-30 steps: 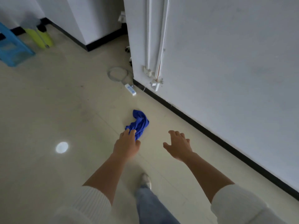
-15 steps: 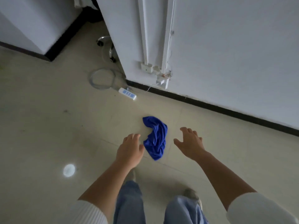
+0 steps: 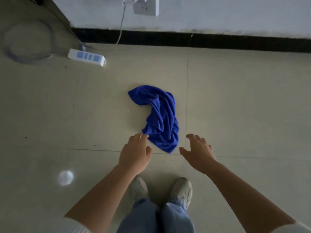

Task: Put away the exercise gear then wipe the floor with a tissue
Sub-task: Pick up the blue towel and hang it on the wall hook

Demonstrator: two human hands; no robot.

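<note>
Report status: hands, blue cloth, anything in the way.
Left hand open, right hand open, both empty. Blue cloth crumpled on floor, not gripped. Power strip farther off, apart from cloth.

The left arm (image 3: pixel 101 194) and the right arm (image 3: pixel 244 190) both reach forward and down. They are bare up to the white sleeves (image 3: pixel 72 226) near the elbows. The left grip (image 3: pixel 134 155) is palm down, with its fingers close together and bent a little. The right grip (image 3: pixel 196 153) is beside it with a gap between them, fingers spread and thumb (image 3: pixel 183 151) stuck out. Both hold nothing.
</note>
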